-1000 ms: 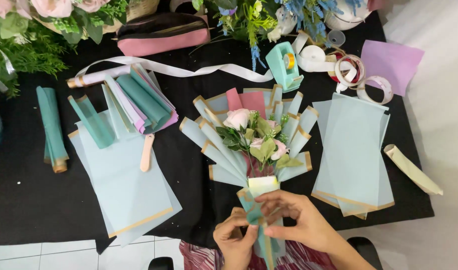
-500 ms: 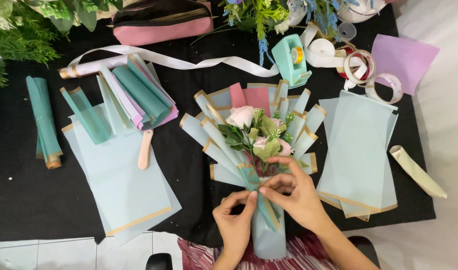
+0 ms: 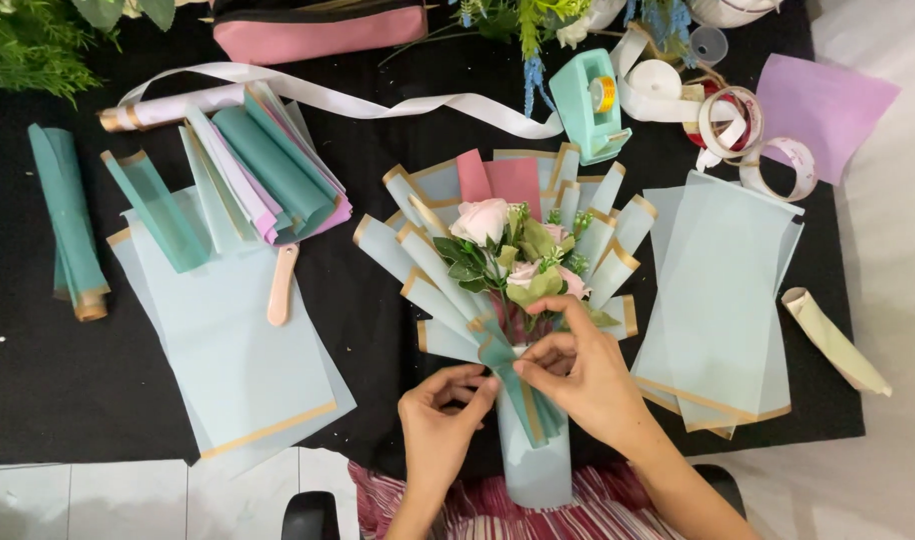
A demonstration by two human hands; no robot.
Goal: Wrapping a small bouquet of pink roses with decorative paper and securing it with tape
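A bouquet point(image 3: 513, 260) of pale pink roses and green leaves lies on a black table cover point(image 3: 38, 380), wrapped in light blue sheets with gold edges. My left hand point(image 3: 443, 410) pinches a folded teal paper strip point(image 3: 513, 375) at the bouquet's neck. Just to its right, my right hand point(image 3: 583, 370) grips the same strip and presses it against the stems. The light blue base of the wrap point(image 3: 533, 460) points toward me.
Light blue sheets point(image 3: 228, 340) lie left, with a pink-handled tool point(image 3: 281, 285) and rolled teal papers point(image 3: 268, 175). More blue sheets point(image 3: 718, 300) lie right. A mint tape dispenser point(image 3: 598, 105), white ribbon point(image 3: 378, 100), tape rolls point(image 3: 768, 150), a pink pouch point(image 3: 318, 25) and greenery sit behind.
My hands have slid up from the bouquet's base to its neck, bringing the teal strip against the stems. The view has shifted slightly toward the table.
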